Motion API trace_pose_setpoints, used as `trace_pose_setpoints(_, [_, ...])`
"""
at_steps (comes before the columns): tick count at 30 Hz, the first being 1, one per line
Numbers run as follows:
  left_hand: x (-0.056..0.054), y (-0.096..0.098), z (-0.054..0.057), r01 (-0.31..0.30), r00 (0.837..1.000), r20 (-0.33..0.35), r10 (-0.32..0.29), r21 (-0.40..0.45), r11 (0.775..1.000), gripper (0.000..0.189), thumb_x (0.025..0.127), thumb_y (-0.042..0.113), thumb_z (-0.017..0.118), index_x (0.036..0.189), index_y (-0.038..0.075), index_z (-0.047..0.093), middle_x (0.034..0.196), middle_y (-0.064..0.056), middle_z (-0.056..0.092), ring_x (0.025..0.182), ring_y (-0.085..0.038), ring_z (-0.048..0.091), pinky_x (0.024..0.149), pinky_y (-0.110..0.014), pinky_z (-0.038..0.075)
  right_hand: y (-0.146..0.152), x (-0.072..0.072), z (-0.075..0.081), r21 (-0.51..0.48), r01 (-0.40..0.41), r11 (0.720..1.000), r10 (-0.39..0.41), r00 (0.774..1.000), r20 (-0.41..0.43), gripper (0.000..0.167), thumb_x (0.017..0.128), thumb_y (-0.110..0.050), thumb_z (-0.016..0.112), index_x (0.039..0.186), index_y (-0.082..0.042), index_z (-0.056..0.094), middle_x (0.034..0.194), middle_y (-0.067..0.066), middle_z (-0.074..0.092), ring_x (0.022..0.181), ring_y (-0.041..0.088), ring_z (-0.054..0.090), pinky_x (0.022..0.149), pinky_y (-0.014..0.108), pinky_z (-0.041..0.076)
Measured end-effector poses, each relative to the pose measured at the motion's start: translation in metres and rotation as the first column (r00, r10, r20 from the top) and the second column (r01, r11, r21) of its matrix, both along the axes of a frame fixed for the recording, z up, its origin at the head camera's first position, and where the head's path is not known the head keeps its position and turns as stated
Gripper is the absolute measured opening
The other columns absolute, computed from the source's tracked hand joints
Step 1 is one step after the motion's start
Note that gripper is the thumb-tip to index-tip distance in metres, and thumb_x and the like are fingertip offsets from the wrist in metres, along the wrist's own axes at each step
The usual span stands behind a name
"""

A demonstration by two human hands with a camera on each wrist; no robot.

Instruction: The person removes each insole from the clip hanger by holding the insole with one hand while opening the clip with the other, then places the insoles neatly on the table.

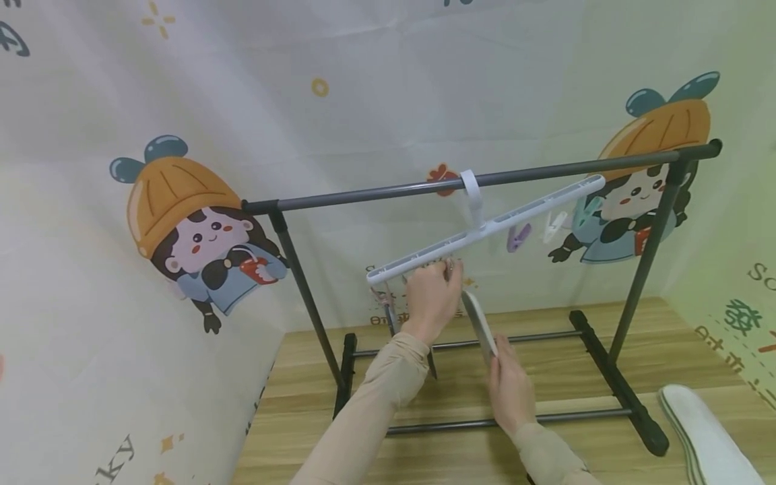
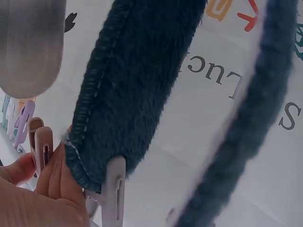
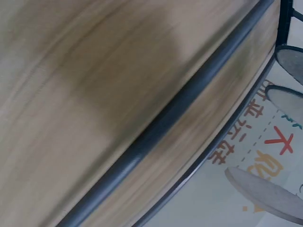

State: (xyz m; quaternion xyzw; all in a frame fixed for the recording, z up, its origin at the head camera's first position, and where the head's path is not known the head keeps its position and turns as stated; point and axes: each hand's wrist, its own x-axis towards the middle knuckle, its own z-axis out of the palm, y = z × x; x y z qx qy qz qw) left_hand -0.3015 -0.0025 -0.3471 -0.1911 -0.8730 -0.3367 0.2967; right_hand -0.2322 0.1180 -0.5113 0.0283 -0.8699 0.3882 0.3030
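My left hand (image 1: 433, 296) is raised just under the left half of a white clip hanger (image 1: 545, 206). Thumb and fingers pinch a pinkish-brown clothespin (image 2: 44, 146). Beside that hand, a pale grey clothespin (image 2: 115, 189) grips the end of a fuzzy dark teal insole (image 2: 132, 90). Farther right in the left wrist view hangs a second dark insole (image 2: 241, 123), blurred. Lower down, my right hand (image 1: 512, 387) holds a pale insole (image 1: 479, 322) by its lower end, its upper end close to the left hand. The right wrist view shows this insole (image 3: 265, 189) but not the hand.
The hanger hooks over the top bar (image 1: 364, 194) of a dark metal rack standing on a wood-grain surface (image 1: 545, 377). Purple (image 1: 518, 238), white (image 1: 553, 228) and teal (image 1: 588, 212) clothespins hang from its right half. Stacked pale insoles (image 1: 709, 434) lie at the lower right.
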Motion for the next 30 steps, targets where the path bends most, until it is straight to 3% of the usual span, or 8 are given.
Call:
trace_pose_setpoints(6, [0.0,-0.002,-0.001,-0.001,1.0,0.004,0.001,0.02,1.0,0.047,0.1,0.028,0.053,0.055,0.016,0.045,0.046,0.007,0.037,0.04,-0.004,0.027,0.042,-0.016,0.021,0.007,0.004,-0.006,0.013,0.045,0.999,-0.045,0.998,-0.045,0.038,0.099,0.0,0.05,0.135,0.011,0.05,0.139,0.029,0.051,0.125,0.049,0.053,0.098,0.059,0.045])
trace_pose_setpoints(13, [-0.003,-0.006,-0.005,-0.039,0.998,0.048,0.038,0.009,0.999,0.041,0.099,0.037,0.056,0.068,0.011,0.061,0.054,0.002,0.057,0.042,-0.005,0.038,0.044,-0.017,0.028,0.019,0.009,-0.007,0.023,0.07,0.997,-0.07,0.997,-0.017,0.038,0.1,-0.001,0.049,0.136,0.011,0.049,0.139,0.029,0.052,0.124,0.05,0.052,0.099,0.06,0.044])
trace_pose_setpoints(18, [-0.003,-0.008,-0.007,-0.064,0.994,0.089,0.063,0.01,0.998,0.039,0.098,0.04,0.059,0.074,0.01,0.066,0.064,-0.002,0.068,0.045,-0.006,0.043,0.047,-0.017,0.034,0.031,0.016,-0.005,0.032,0.085,0.996,-0.083,0.995,-0.06,0.036,0.098,0.001,0.052,0.132,0.012,0.052,0.135,0.031,0.054,0.119,0.052,0.055,0.094,0.06,0.047])
trace_pose_setpoints(24, [0.002,-0.01,-0.007,-0.064,0.993,0.099,0.063,0.01,0.998,0.039,0.097,0.044,0.059,0.079,0.011,0.069,0.082,-0.008,0.077,0.057,-0.011,0.065,0.063,-0.025,0.054,0.051,0.022,-0.002,0.047,0.108,0.993,-0.103,0.989,-0.108,0.035,0.097,0.003,0.053,0.13,0.013,0.053,0.131,0.033,0.057,0.115,0.055,0.056,0.09,0.065,0.048])
trace_pose_setpoints(30, [0.004,-0.014,-0.007,-0.071,0.993,0.098,0.069,0.017,0.997,0.044,0.098,0.048,0.056,0.079,0.011,0.07,0.089,-0.01,0.077,0.077,-0.021,0.075,0.076,-0.034,0.058,0.071,0.023,-0.002,0.069,0.136,0.988,-0.13,0.988,-0.083,0.036,0.098,0.001,0.05,0.133,0.013,0.051,0.133,0.033,0.055,0.117,0.054,0.055,0.088,0.065,0.048])
